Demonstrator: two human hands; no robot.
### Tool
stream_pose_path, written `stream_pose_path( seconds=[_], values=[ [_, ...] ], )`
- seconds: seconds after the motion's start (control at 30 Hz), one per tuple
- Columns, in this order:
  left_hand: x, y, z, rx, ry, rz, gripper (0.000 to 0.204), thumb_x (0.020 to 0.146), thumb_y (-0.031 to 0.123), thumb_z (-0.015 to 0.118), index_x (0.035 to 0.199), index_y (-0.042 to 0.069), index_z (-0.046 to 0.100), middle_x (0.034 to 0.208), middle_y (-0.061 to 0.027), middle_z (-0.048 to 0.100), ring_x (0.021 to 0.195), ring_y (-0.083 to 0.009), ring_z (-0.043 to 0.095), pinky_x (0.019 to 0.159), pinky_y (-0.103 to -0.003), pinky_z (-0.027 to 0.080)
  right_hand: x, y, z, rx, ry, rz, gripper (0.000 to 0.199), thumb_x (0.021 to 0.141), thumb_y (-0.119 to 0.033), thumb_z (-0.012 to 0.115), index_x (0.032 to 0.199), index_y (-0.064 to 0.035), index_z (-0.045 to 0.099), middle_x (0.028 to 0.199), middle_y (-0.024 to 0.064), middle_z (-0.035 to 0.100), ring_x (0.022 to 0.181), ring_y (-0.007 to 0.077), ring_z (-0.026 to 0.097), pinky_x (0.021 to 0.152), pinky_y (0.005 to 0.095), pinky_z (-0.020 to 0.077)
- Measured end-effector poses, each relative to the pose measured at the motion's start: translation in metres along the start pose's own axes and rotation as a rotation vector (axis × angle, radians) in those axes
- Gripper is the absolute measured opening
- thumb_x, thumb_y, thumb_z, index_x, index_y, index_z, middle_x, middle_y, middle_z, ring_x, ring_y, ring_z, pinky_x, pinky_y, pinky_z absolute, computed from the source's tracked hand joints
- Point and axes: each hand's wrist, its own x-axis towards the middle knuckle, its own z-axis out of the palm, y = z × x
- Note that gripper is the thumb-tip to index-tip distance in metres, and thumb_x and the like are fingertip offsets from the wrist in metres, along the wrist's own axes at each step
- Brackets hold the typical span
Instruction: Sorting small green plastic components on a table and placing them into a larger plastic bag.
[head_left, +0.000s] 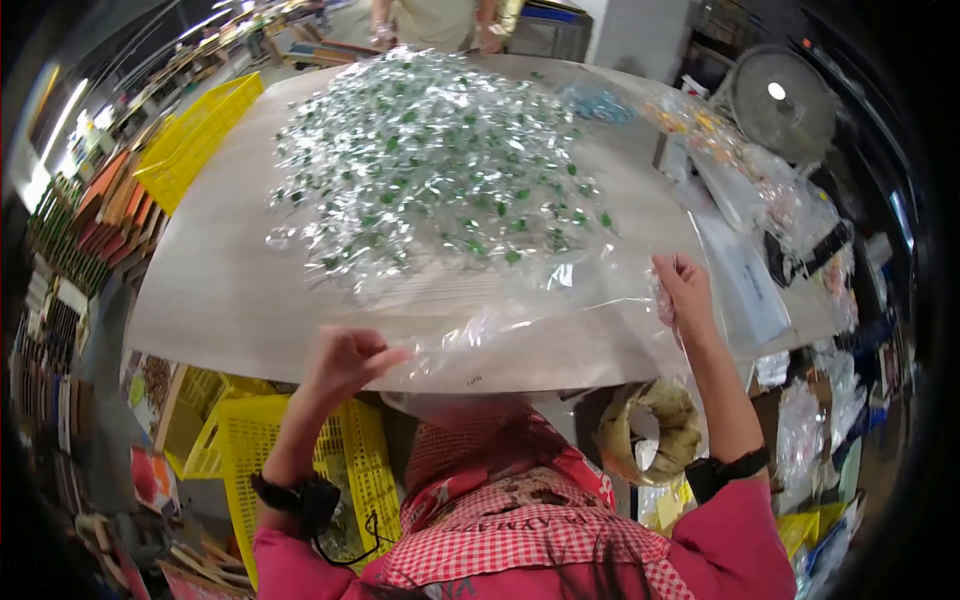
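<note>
A large clear plastic bag (500,325) is stretched across the near part of the table, between my two hands. My right hand (683,290) is closed on its right end, with some film bunched in the fingers. At the opposite end, my left hand (345,365) is slightly blurred, its fingers pinched together at the film's edge. Beyond the bag, a big heap of small clear packets (430,160) with green pieces inside covers the middle of the table.
The pale table (205,285) has a curved near edge. Blue packets (600,104) and yellow-orange packets (700,125) lie at the far right, near a fan (780,105). Yellow crates (195,140) stand at the left; below are another yellow crate (262,440) and a tape roll (650,430). Someone stands opposite.
</note>
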Motion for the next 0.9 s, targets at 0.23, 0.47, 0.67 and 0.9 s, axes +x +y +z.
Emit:
stream_pose_path(
  seconds=[0.23, 0.47, 0.67, 0.9],
  values=[
    [0.003, 0.136, 0.08, 0.733, 0.231, 1.152, 0.076, 0.061, 0.038, 0.088, 0.127, 0.014, 0.059, 0.105, -0.0087, 0.068, 0.098, -0.0291, 0.065, 0.08, -0.038, 0.053, -0.062, -0.071, 0.061, -0.216, -0.6, -0.473, 0.018, 0.089, -0.018, 0.071, 0.085, -0.0041, 0.06, 0.07, -0.0037, 0.051, 0.063, 0.0033, 0.044, 0.055, 0.0227, 0.0372],
    [0.018, 0.132, 0.107, 0.614, -0.362, 0.879, 0.061, 0.074, 0.041, 0.081, 0.129, 0.024, 0.059, 0.061, -0.0032, 0.061, 0.051, -0.0204, 0.06, 0.049, -0.032, 0.046, -0.083, -0.082, 0.046, -0.283, -0.71, -0.278, 0.021, 0.091, -0.004, 0.066, 0.112, -0.0022, 0.067, 0.079, -0.0003, 0.059, 0.072, 0.0047, 0.048, 0.061, 0.0246, 0.0407],
    [0.019, 0.123, 0.098, 0.783, -0.254, 1.226, 0.04, 0.073, 0.022, 0.081, 0.112, 0.015, 0.07, 0.067, -0.0009, 0.064, 0.059, -0.0138, 0.062, 0.051, -0.027, 0.046, -0.079, -0.063, 0.013, -0.219, -0.859, -0.188, 0.015, 0.091, -0.007, 0.066, 0.105, -0.0013, 0.069, 0.079, -0.0013, 0.067, 0.068, 0.0036, 0.057, 0.059, 0.0213, 0.0445],
    [0.004, 0.134, 0.132, 0.918, -0.143, 1.511, 0.026, 0.076, 0.027, 0.07, 0.1, 0.016, 0.069, 0.108, -0.0019, 0.063, 0.108, -0.0197, 0.057, 0.094, -0.038, 0.046, -0.078, -0.054, 0.032, 0.014, -0.865, -0.091, 0.013, 0.084, -0.006, 0.076, 0.08, -0.0043, 0.064, 0.069, -0.0036, 0.062, 0.06, 0.0034, 0.055, 0.052, 0.021, 0.0424]
  ],
)
